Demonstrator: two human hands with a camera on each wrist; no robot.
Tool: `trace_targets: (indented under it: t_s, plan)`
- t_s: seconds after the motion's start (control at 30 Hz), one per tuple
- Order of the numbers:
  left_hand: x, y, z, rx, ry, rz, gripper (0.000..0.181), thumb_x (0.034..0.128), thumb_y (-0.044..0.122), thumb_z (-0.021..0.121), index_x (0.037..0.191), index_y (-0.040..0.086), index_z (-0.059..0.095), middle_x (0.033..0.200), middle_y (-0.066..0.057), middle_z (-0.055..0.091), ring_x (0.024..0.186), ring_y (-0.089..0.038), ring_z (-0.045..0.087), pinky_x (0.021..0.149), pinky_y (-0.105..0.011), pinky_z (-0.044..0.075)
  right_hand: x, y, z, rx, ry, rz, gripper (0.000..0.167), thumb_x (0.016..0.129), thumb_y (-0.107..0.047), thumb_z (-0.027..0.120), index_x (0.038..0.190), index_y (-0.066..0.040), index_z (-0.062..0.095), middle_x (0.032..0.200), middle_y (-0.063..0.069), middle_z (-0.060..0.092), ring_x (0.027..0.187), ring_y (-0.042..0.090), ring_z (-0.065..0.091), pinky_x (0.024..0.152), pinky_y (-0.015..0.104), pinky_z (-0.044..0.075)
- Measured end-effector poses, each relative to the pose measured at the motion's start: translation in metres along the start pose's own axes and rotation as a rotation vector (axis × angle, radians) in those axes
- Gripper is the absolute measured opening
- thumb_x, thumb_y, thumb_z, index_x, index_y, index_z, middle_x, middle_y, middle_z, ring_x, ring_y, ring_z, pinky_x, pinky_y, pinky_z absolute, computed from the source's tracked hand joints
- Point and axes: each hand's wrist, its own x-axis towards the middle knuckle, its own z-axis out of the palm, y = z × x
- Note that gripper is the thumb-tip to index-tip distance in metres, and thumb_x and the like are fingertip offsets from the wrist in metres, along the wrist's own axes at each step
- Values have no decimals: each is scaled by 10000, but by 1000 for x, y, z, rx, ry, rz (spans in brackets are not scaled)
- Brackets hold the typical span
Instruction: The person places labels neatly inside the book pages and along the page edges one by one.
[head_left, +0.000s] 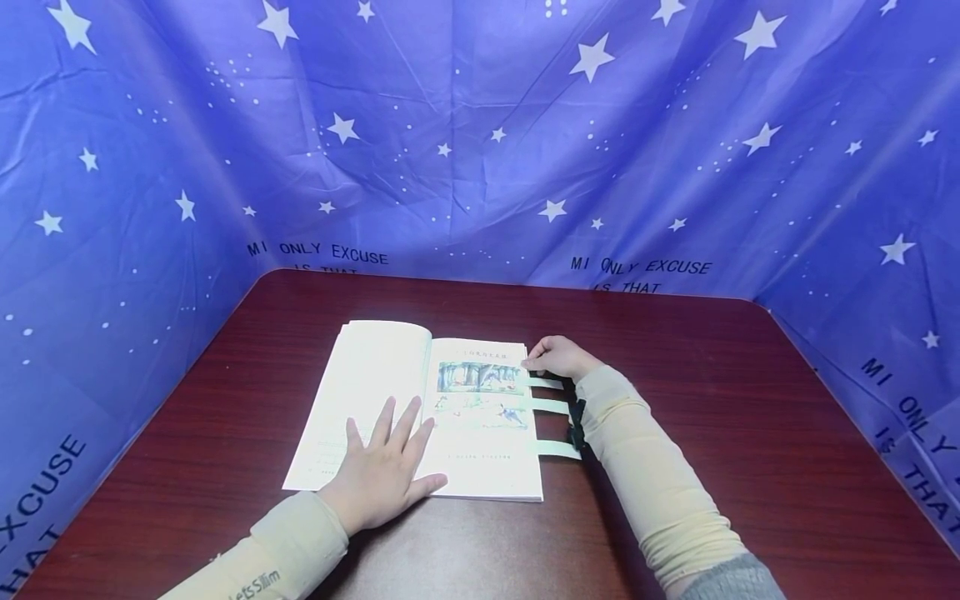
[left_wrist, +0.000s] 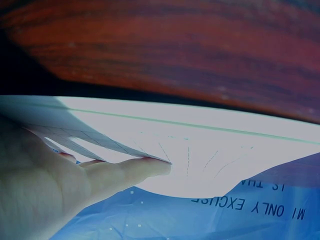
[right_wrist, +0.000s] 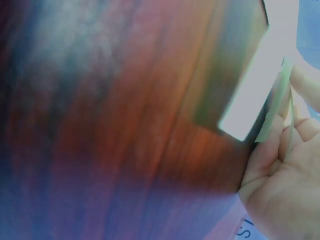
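Observation:
An open book (head_left: 480, 475) lies on the table, its right page printed with pictures and text. My left hand (head_left: 386, 479) rests spread across the lower middle of the book, over both pages. In the left wrist view its thumb (left_wrist: 132, 171) lies along the bright page (left_wrist: 200, 165). Pale green paper strips (head_left: 558, 450) stick out from the right page's edge. At the upper right edge, my right hand (head_left: 562, 357) pinches another strip, whose thin edge shows between thumb and fingers in the right wrist view. Beside these fingers, one green strip (right_wrist: 275, 107) hangs near a white-looking strip (right_wrist: 250, 95).
The dark red wooden table (head_left: 720, 400) extends around the book. A blue star-patterned cloth (head_left: 450, 183) hangs behind and along both sides. A black device (head_left: 576, 425) sits at the right wrist, close to the strips' outer ends.

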Motion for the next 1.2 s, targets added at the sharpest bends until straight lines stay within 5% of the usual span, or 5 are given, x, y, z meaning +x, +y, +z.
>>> trace_targets:
  t_s: [0.57,1.2]
  plan:
    - [-1,-1,2,-3,4,1,755,972,657,379,1509,127,404,1643,-119,236,1496,-431,213,980,-828,248,3,4,2,35,19,-22,143,963,-137,622,904,-8,604,842,17,593,711,105,561,697,240,424]
    - [0,-2,4,2,37,24,764,966,661,391,1494,110,422,1627,-138,268,1479,-453,240,965,-837,250,1,4,0,24,24,-5,139,957,-145,635,909,-19,601,729,-17,558,720,122,536,734,256,402]
